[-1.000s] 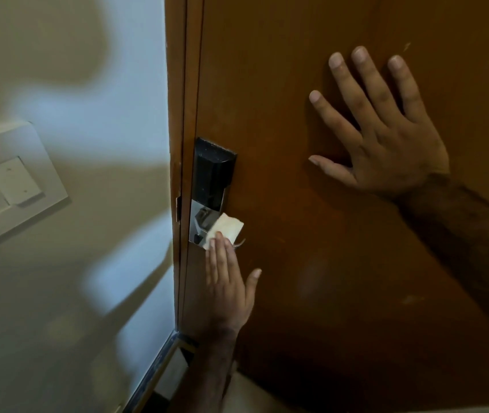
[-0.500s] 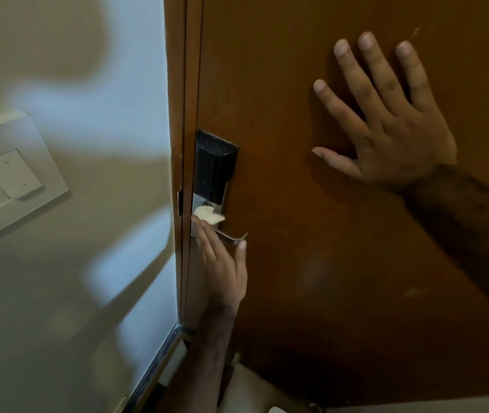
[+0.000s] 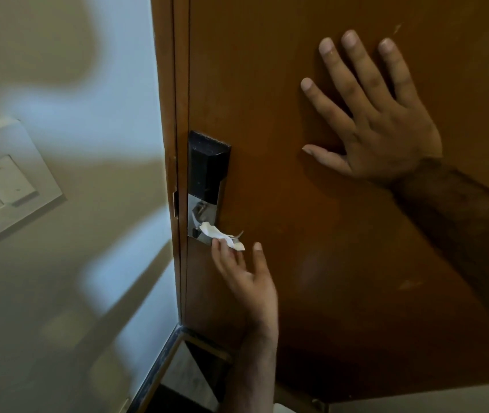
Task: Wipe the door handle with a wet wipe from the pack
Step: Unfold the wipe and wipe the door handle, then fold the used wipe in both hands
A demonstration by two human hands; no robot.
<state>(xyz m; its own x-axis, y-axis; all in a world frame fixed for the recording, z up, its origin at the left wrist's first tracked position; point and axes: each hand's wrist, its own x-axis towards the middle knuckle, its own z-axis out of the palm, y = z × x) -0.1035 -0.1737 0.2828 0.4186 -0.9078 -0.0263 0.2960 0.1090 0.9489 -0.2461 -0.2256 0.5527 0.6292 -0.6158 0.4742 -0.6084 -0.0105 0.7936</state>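
Note:
A silver lever door handle (image 3: 238, 234) sticks out from a lock plate, black on top (image 3: 207, 168) and silver below, near the left edge of a brown wooden door (image 3: 267, 84). A white wet wipe (image 3: 219, 234) lies crumpled along the lever. My left hand (image 3: 246, 281) reaches up from below, its fingertips pressing the wipe against the handle and its thumb spread to the right. My right hand (image 3: 380, 126) lies flat on the door's face, up and right of the lock, fingers spread. No wipe pack is in view.
A white switch plate (image 3: 5, 186) is mounted on the pale wall left of the door. The door's edge (image 3: 180, 114) runs vertically through the middle. A dark floor strip (image 3: 160, 362) runs at the door's foot.
My left hand slid the wipe from the lever to the handle's base by the plate, then back out along the lever toward its tip. The right hand stayed on the door.

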